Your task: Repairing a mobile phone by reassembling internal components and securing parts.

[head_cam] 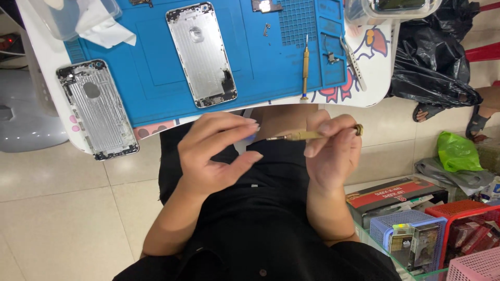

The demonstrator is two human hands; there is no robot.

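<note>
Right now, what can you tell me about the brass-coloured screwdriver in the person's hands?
The brass-coloured screwdriver is slim, with a metal-looking handle, a knurled cap at its right end and a thin dark tip pointing left. It lies roughly level above the person's lap, below the table edge. The right hand grips the handle between thumb and fingers; the left hand's fingertips meet the tip end.

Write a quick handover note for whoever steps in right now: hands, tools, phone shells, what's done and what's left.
Right hand: grip shut on the slim brass screwdriver, held level over the lap.
Left hand: open, fingertips at the screwdriver's tip, holding nothing visible.
On the blue rubber work mat: one bare silver phone back shell, a second brass screwdriver, metal tweezers.
A second silver phone shell lies on the white table beside the mat.
Done: both shells look stripped.
Left: cannot tell from this view.
</note>
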